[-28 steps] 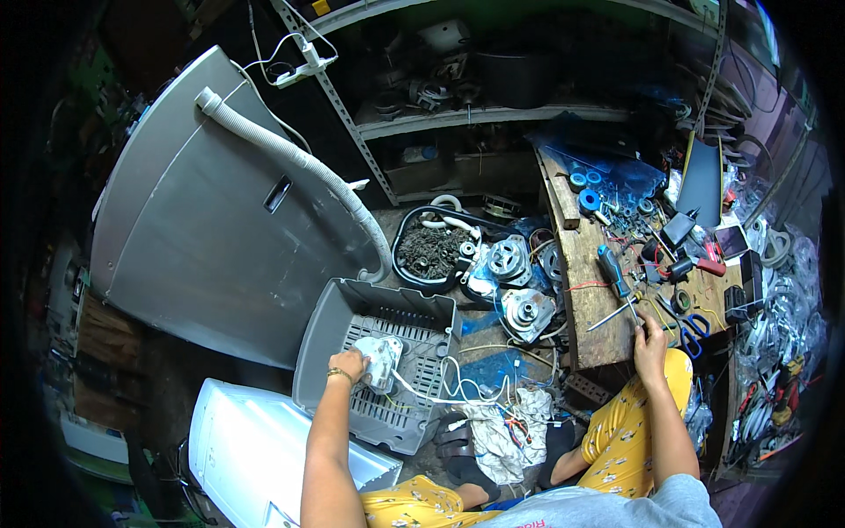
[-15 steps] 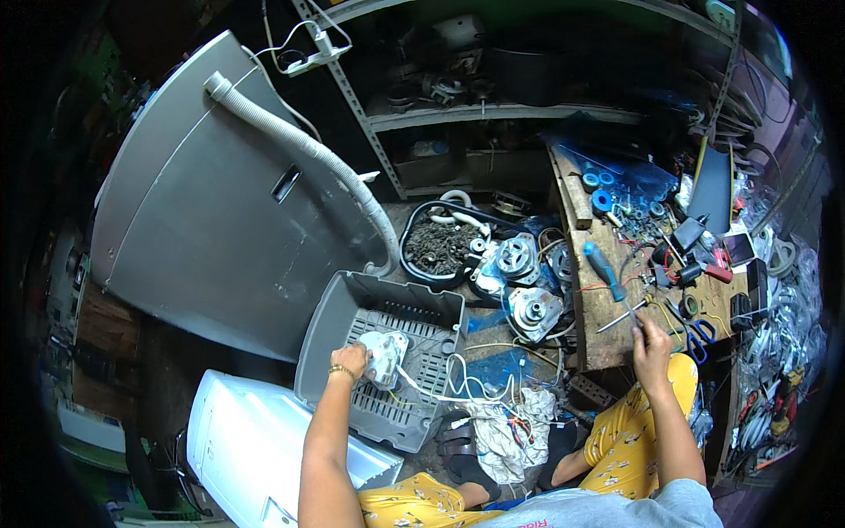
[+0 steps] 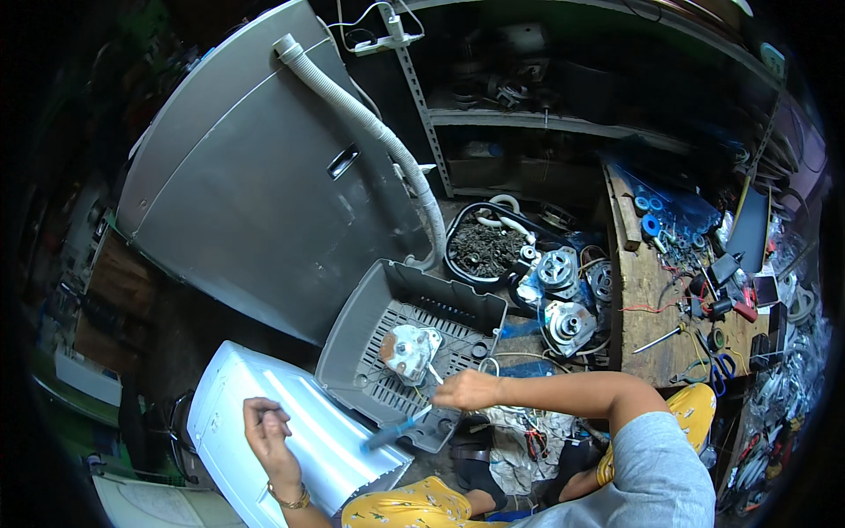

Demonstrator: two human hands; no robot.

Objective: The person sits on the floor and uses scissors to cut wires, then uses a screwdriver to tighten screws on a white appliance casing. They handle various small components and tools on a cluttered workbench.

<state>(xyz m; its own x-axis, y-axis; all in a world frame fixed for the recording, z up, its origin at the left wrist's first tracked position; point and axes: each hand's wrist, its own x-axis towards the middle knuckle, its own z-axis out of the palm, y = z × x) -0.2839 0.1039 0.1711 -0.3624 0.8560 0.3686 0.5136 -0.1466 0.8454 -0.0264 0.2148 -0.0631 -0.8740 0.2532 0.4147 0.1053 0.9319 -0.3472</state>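
My right hand point(image 3: 466, 390) reaches across to the near edge of a grey plastic washing machine base point(image 3: 352, 326). It grips a screwdriver point(image 3: 389, 435) by the shaft; the blue handle, smeared by motion, points toward my left hand. Inside the base a metal motor point(image 3: 410, 352) with rusty patches lies on the slotted floor. A white cable point(image 3: 435, 375) shows between the motor and my right hand. My left hand point(image 3: 268, 431) is empty, its fingers loosely curled and apart, above a white appliance panel point(image 3: 308, 400).
A big grey appliance body point(image 3: 264, 194) with a ribbed hose point(image 3: 378, 132) stands behind the base. More motors point(image 3: 568, 324) lie to the right on the floor. The wooden workbench point(image 3: 647, 299) carries scissors point(image 3: 722, 374), another screwdriver point(image 3: 660, 338), wires and tape rolls. A cloth point(image 3: 528, 449) lies between my feet.
My left hand has let go of the motor and drawn back toward me, over the white panel. My right hand has carried the blue-handled screwdriver from the workbench leftward to the base. The view has shifted.
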